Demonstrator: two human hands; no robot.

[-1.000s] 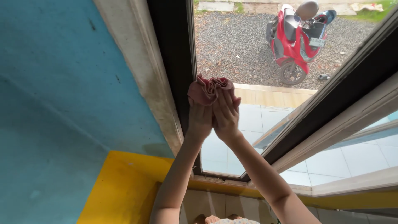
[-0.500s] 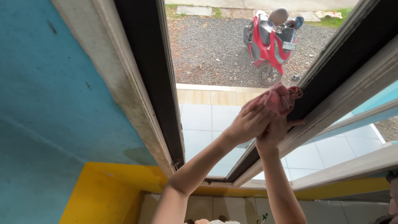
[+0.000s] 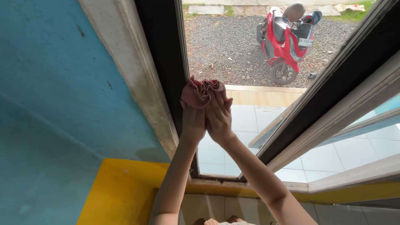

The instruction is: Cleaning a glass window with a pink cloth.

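One small plate outside, nothing else for you to read.
You'll find a white rectangular licence plate (image 3: 305,42) on the red scooter (image 3: 286,39) parked on gravel, top right beyond the window glass.

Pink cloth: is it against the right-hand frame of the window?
No, the pink cloth sits bunched under both hands at the dark frame on the left side of the pane.

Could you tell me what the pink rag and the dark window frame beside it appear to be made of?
Pink rag: soft woven cloth, matte; it bunches into folds under both hands. Dark window frame: probably painted wood or metal, smooth and dull; the look leaves it open.
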